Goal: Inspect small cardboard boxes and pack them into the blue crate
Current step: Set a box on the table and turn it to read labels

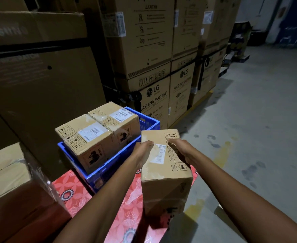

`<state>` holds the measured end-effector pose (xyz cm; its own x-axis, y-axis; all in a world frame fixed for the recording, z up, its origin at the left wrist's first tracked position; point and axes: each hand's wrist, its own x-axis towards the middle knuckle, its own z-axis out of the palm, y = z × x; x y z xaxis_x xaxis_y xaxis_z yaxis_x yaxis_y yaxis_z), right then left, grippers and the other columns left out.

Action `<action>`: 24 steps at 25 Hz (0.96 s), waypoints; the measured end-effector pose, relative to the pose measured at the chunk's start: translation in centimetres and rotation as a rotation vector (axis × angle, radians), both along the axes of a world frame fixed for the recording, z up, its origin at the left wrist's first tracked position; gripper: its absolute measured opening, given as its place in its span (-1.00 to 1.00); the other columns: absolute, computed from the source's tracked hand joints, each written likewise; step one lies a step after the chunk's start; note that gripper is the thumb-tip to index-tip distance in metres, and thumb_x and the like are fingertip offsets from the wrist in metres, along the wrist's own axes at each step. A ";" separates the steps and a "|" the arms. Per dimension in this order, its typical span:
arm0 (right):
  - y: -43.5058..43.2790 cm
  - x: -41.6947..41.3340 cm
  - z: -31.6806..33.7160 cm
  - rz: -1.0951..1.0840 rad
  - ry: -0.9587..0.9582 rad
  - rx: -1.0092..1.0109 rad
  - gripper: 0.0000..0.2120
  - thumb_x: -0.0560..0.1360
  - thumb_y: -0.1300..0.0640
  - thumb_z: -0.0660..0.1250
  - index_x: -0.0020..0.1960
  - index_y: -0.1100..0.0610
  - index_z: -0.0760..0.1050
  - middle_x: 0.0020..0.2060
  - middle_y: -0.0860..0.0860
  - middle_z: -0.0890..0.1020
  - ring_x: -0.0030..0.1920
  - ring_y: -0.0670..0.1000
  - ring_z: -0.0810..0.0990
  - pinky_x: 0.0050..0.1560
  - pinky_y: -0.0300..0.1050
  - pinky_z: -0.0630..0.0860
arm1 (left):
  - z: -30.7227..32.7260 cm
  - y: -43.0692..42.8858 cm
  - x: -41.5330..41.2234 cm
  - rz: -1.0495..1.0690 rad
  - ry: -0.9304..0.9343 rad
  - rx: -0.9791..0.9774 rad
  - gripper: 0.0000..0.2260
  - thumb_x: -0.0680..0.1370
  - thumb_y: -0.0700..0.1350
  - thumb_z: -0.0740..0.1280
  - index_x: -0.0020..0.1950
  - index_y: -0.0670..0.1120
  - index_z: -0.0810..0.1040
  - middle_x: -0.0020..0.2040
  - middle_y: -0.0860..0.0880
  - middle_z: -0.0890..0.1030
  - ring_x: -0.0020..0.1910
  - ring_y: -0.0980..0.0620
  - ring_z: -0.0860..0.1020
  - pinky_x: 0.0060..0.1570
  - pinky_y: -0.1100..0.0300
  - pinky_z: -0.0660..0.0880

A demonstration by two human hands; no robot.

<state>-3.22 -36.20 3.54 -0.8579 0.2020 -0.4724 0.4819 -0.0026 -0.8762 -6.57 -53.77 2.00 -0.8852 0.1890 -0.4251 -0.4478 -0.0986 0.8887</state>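
Two small cardboard boxes (84,142) sat side by side in a blue crate (109,168) at ten o'clock. A third box (167,183) stood at centre on a red floral cloth (70,190). The right hand (179,149) rested open on its top. The left hand (142,151) covered the top's nine o'clock edge; its grip could not be told.

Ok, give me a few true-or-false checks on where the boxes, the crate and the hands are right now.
1. Two cardboard boxes sit in the blue crate. True.
2. The left hand and right hand both touch the third box on its top. True.
3. The third box is inside the crate. False: it stands outside, on the red floral cloth.
4. The third box's top has no label. False: a white barcode label is stuck there.
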 end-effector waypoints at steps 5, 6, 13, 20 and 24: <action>0.0 -0.9 -1.5 -0.014 -0.028 0.187 -0.73 0.48 -0.08 0.37 0.07 0.07 0.58 -0.19 0.04 0.76 -0.19 0.07 0.76 0.03 0.10 0.68 | -3.4 0.2 -2.5 0.046 0.008 -0.039 -0.32 0.30 -0.10 0.44 0.40 -0.20 0.38 0.16 -0.17 0.67 0.06 -0.12 0.70 -0.04 -0.01 0.65; 0.0 -1.0 -1.7 -0.014 -0.030 0.216 -0.70 0.45 -0.11 0.37 0.07 0.05 0.57 -0.19 0.02 0.76 -0.20 0.06 0.76 0.04 0.11 0.68 | -3.3 0.3 -2.7 0.045 0.019 -0.035 -0.32 0.29 -0.10 0.44 0.40 -0.19 0.40 0.15 -0.16 0.67 0.06 -0.12 0.70 0.03 -0.04 0.65; -0.7 0.6 -1.8 -0.010 0.176 0.836 -0.37 0.48 -0.20 0.35 0.45 0.04 0.28 0.31 0.09 0.47 0.27 0.17 0.51 0.25 0.16 0.51 | -3.3 1.3 -2.3 0.051 0.047 0.004 -0.36 0.30 -0.15 0.42 0.39 -0.19 0.42 0.15 -0.19 0.67 0.04 -0.15 0.71 0.08 -0.12 0.64; 1.8 4.4 -1.3 0.216 0.568 1.086 -0.43 0.45 -0.36 0.12 0.14 0.03 0.60 0.10 -0.07 0.62 0.12 0.01 0.53 0.03 -0.07 0.40 | -1.5 6.0 -1.1 -0.066 0.099 -0.083 -0.39 0.42 -0.03 0.43 0.46 -0.07 0.39 0.31 -0.16 0.57 0.18 -0.13 0.60 0.18 -0.12 0.57; 5.6 5.1 -1.2 0.157 0.435 1.017 -0.21 0.43 -0.48 0.03 0.38 0.04 0.47 0.29 0.02 0.50 0.28 0.06 0.49 0.16 -0.02 0.45 | -0.6 11.3 1.1 -0.132 0.174 -0.337 -0.43 0.58 0.35 0.14 0.54 0.16 0.24 0.46 -0.06 0.43 0.33 -0.13 0.48 0.31 -0.19 0.45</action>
<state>1.91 -30.56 2.32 -0.9598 0.1990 0.1981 0.0659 0.8456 -0.5298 -5.43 -42.44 1.36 -0.9270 0.1815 -0.3283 -0.2767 0.2601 0.9251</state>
